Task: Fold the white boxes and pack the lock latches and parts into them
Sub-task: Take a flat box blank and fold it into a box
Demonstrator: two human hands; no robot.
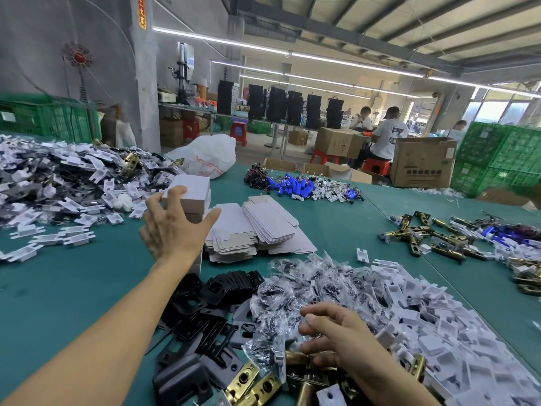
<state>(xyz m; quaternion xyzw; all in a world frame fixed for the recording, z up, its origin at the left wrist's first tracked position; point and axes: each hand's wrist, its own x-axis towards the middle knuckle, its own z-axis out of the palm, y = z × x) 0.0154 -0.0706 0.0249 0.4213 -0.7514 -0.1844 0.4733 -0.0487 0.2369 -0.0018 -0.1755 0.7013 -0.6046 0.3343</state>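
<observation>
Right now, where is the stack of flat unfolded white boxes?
Head view, mid-table: the flat white boxes lie just right of the left hand and the folded white box it touches, with the black plates on their near side.

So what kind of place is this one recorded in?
Most likely a factory packing floor for door-lock hardware: a green table heaped with brass latches and flat white box blanks, and workers seated among cartons and green crates behind.
</observation>
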